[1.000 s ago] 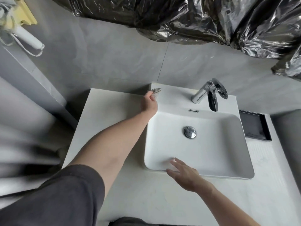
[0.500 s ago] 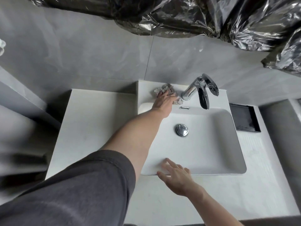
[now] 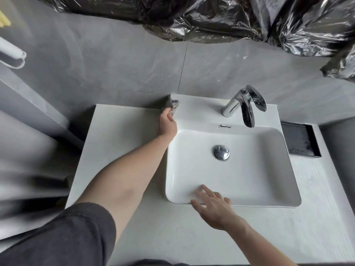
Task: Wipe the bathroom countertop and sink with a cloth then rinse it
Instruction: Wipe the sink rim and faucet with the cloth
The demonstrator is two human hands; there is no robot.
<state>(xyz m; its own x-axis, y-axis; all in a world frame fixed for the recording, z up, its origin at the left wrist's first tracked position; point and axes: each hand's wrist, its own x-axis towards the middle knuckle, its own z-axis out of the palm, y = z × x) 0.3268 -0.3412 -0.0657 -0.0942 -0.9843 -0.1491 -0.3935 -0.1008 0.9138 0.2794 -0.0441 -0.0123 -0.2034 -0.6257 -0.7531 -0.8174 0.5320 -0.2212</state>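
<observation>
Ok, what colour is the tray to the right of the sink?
Black, a shallow rectangular tray, seen in the head view.

The left hand [image 3: 167,122] grips a grey cloth [image 3: 172,106] at the rear left corner of the white sink [image 3: 269,181], against the grey wall [image 3: 124,64]; the right hand [image 3: 213,207] rests with straight, spread fingers on the sink's front rim; a chrome faucet [image 3: 243,104] stands on the rear ledge; a chrome drain plug [image 3: 221,152] sits in the basin; a black tray [image 3: 299,139] lies on the white countertop [image 3: 123,143] right of the sink; crumpled black plastic sheeting [image 3: 230,16] hangs above.
</observation>
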